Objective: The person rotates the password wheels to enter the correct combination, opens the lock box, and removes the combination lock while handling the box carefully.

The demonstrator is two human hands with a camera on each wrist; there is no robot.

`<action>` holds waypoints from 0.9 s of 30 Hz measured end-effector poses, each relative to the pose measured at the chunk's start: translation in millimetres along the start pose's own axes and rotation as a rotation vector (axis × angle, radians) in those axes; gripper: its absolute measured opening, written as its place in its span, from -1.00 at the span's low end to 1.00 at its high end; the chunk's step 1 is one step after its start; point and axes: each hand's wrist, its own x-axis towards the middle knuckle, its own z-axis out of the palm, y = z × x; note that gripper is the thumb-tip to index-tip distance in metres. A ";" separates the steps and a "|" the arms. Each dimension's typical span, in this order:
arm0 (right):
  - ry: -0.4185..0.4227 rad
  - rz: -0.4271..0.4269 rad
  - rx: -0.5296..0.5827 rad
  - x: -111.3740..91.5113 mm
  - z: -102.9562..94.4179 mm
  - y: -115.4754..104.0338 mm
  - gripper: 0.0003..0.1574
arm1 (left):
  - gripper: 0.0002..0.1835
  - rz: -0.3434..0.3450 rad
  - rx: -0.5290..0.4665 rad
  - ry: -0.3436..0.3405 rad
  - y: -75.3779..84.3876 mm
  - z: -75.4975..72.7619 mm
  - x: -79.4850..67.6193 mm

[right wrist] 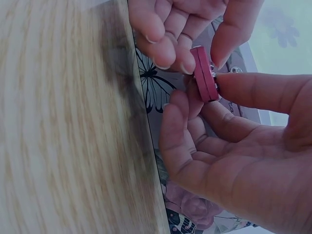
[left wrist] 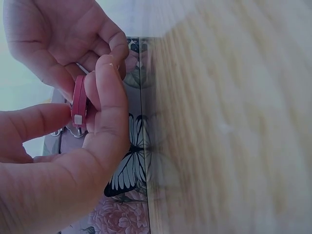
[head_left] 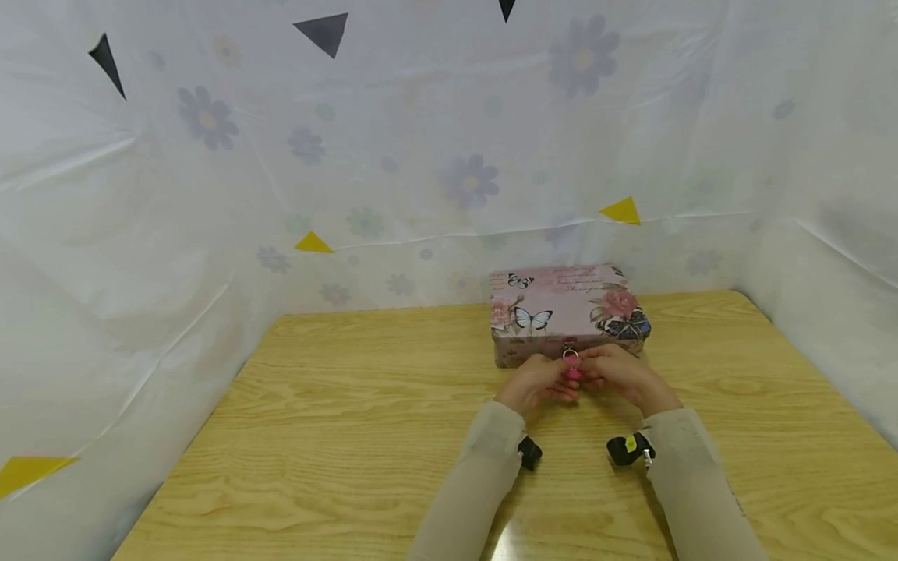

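A pink padlock [head_left: 573, 368] with a silver shackle hangs at the front clasp [head_left: 570, 342] of a pink box [head_left: 554, 296] printed with butterflies and roses. My left hand [head_left: 539, 382] pinches the padlock from the left, thumb on one face and curled fingers behind it. From the other side my right hand [head_left: 620, 372] grips it too, its thumb pressed to the face, as the right wrist view shows. Seen edge-on in the left wrist view, the padlock body [left wrist: 78, 101] has a small white square on its side. The fingers partly cover the padlock's face.
The box lid is down, and the box stands near the back edge of a wood-grain table [head_left: 365, 421]. Behind it hangs a white flowered sheet [head_left: 393, 156] with yellow and dark triangles. Black wrist cameras [head_left: 624, 449] sit below both hands.
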 end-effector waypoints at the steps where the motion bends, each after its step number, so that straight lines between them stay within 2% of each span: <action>1: 0.003 0.002 0.001 0.1 0.1 -0.1 -0.52 | -0.72 -0.002 -0.006 0.003 -0.3 0.1 0.3; 16: 0.015 0.007 -0.017 0.4 -2.1 2.4 -0.53 | -0.73 -0.025 0.001 0.028 1.0 2.0 1.9; 18: -0.032 -0.041 0.018 2.9 -6.6 8.9 -0.56 | -0.73 -0.025 0.006 0.026 0.6 1.8 1.3; 22: -0.062 -0.065 0.047 3.6 -10.1 13.6 -0.54 | -0.74 -0.019 0.014 0.014 0.9 0.9 1.0; 27: -0.021 0.010 0.002 -0.9 -5.1 3.7 -0.48 | -0.74 -0.013 0.029 0.001 0.9 0.3 1.4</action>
